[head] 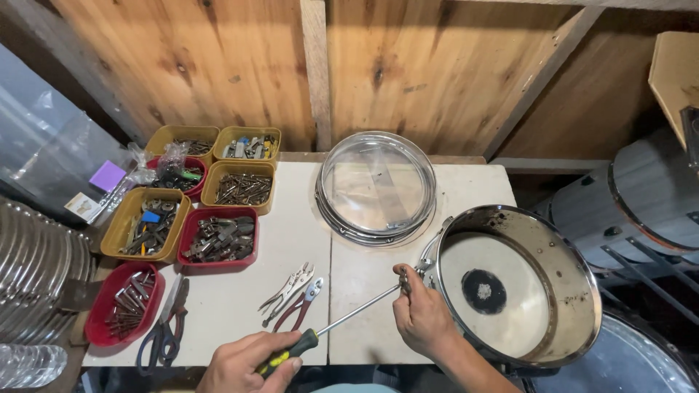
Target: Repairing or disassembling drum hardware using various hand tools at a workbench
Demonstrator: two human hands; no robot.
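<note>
The lower edge of the frame cuts off part of the left hand [244,364], and the small fitting pinched by the right hand [421,313] is too tiny to make out. The left hand is closed around the black-and-yellow handle of a long screwdriver [331,325], whose shaft slants up to the right across the white bench [291,218]. Its tip meets the right hand's closed fingertips [403,277] at the near rim of a steel drum shell [517,284], which lies open side up at the bench's right edge. Pliers [295,295] lie just beside the shaft.
</note>
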